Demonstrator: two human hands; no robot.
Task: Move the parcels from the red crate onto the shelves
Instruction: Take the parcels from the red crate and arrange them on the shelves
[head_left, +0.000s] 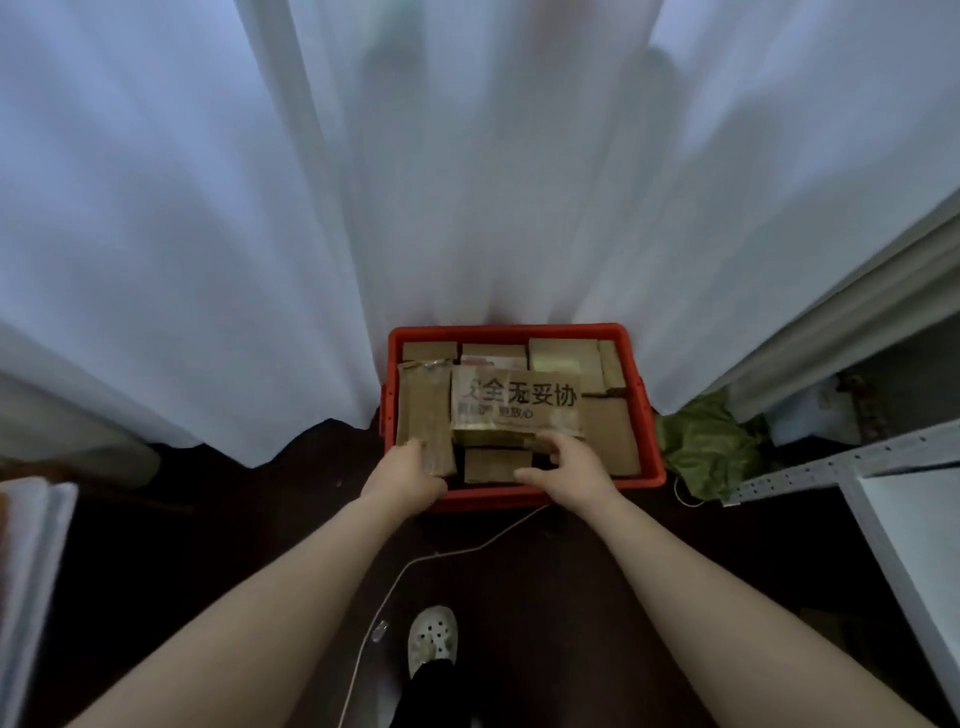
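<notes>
Dim floor (249, 509); brown, probably cardboard parcels (563, 358)

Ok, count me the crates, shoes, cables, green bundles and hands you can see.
Red crate: 1
White shoe: 1
White cable: 1
Green bundle: 1
Hands: 2, left hand gripping the corrugated parcel, right hand the printed parcel
Total: 6
</notes>
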